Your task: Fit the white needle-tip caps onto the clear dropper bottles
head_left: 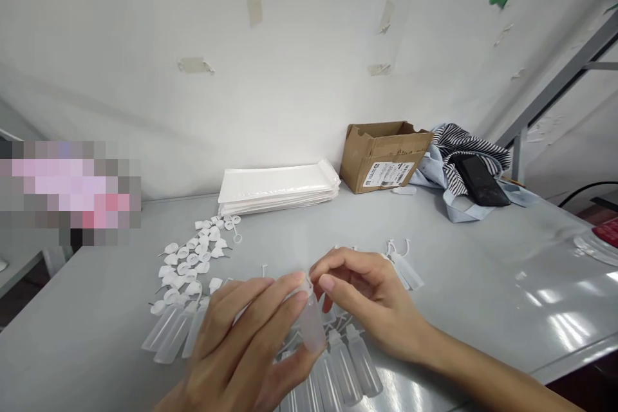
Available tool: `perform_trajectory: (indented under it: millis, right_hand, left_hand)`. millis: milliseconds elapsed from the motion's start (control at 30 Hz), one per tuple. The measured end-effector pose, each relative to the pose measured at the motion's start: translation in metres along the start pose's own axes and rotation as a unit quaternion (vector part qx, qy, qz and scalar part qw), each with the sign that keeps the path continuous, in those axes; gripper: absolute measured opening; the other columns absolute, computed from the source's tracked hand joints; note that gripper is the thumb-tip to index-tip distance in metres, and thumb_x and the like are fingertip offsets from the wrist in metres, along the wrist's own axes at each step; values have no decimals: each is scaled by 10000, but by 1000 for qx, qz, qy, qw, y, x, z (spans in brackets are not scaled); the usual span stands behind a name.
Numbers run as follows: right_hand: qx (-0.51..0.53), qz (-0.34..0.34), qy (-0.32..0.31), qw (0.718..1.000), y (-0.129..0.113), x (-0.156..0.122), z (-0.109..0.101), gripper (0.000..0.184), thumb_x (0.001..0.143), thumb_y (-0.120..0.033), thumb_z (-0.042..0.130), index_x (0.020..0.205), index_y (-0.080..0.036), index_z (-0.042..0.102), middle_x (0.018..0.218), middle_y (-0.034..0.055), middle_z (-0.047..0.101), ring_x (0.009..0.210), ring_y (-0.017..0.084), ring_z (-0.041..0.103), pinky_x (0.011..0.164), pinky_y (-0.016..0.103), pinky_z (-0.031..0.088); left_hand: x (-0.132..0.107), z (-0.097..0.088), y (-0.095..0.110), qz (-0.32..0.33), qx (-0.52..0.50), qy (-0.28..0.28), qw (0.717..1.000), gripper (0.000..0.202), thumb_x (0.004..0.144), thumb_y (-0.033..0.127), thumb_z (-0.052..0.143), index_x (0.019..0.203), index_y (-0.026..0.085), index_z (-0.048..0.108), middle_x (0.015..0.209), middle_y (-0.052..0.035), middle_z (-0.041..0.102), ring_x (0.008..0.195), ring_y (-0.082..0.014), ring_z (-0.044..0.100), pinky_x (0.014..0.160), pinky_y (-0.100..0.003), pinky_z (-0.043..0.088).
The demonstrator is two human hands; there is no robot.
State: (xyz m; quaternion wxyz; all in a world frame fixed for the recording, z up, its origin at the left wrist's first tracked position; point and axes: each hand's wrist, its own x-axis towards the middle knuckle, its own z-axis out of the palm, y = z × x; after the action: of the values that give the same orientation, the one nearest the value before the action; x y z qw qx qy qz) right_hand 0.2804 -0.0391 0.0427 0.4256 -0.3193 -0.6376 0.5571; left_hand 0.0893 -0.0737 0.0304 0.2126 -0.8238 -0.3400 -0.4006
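Note:
A small translucent squeeze bottle (313,325) tilts in my left hand (255,335), gripped between the fingers at its top and the thumb near its base. My right hand (371,302) is beside the bottle's top, its fingers curled and fingertips close to the neck. Whatever lies between those fingertips is hidden. Beneath my hands several similar bottles (344,370) lie side by side on the grey table (483,290). More bottles (174,335) lie left of my left hand, partly covered by it. Several loose white caps (192,259), some with thin tips, are scattered behind them.
White padded mailers (280,183) are stacked by the wall. A cardboard box (386,158) stands right of them, beside striped cloth (463,138) and a black phone-like device (483,180). Two or so bottles (408,271) lie behind my right hand. A blurred-out patch covers the far left.

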Motion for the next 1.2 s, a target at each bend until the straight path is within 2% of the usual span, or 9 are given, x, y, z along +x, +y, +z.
perform_trajectory:
  millis: [167, 367, 533, 633, 800, 933, 1100, 1200]
  right_hand:
    - [6, 32, -10, 999, -1, 1, 1, 159, 872, -296, 588, 832, -156, 653, 680, 3, 589, 598, 108, 551, 589, 255, 462]
    - [78, 86, -12, 993, -4, 6, -1, 159, 841, -305, 639, 774, -166, 678, 679, -16, 603, 593, 85, 545, 594, 223, 460]
    - [117, 91, -14, 989, -5, 7, -3, 145, 804, -321, 687, 795, -177, 702, 776, 11, 670, 691, 108, 586, 653, 241, 481]
    - [126, 97, -7, 987, -3, 7, -4, 137, 779, -311, 717, 775, -176, 691, 740, 0, 656, 665, 101, 577, 634, 234, 475]
    - [105, 85, 63, 989, -3, 9, -4, 183, 790, -324, 705, 723, -167, 639, 665, -8, 631, 592, 99, 575, 567, 230, 465]
    - [116, 72, 56, 989, -6, 9, -5, 206, 781, -298, 709, 695, -167, 576, 758, -1, 622, 639, 114, 629, 550, 233, 462]
    - [107, 74, 42, 991, -8, 9, -7, 235, 802, -266, 676, 694, -183, 484, 800, 6, 621, 656, 110, 616, 562, 238, 455]
    - [25, 53, 85, 995, -3, 9, -9, 202, 822, -261, 631, 738, -202, 457, 867, 26, 623, 764, 139, 612, 620, 265, 479]
  left_hand:
    - [-5, 5, 1, 13, -26, -14, 999, 367, 752, 183, 775, 1076, 81, 637, 1057, -71, 734, 997, -213, 629, 835, -362, 513]
    - [-4, 6, 3, 9, -40, 12, 999, 282, 788, 164, 736, 1051, 104, 651, 1080, -53, 729, 1010, -204, 631, 850, -351, 508]
    - [-3, -2, 1, 55, -37, -73, 995, 251, 862, 224, 667, 1101, 154, 643, 1081, -9, 732, 1085, -202, 586, 921, -353, 479]
    - [-4, -5, 0, 73, -28, -99, 992, 280, 870, 263, 658, 1134, 168, 639, 1111, 7, 725, 1103, -201, 574, 968, -352, 441]
    - [-7, 1, 1, 31, -15, -61, 998, 317, 813, 218, 725, 1106, 133, 641, 1136, -40, 718, 1048, -210, 630, 926, -378, 480]
    - [-6, 4, 2, -4, -41, -26, 999, 239, 808, 183, 726, 1035, 148, 659, 1085, -54, 733, 1011, -240, 649, 881, -418, 507]
    - [-1, 4, 2, 18, -46, -21, 999, 299, 769, 166, 757, 1038, 96, 648, 1051, -76, 739, 1007, -252, 639, 871, -409, 506]
    - [-1, 3, 1, 24, -48, -18, 998, 323, 768, 173, 757, 1057, 89, 638, 1049, -77, 737, 1007, -251, 635, 862, -403, 517]
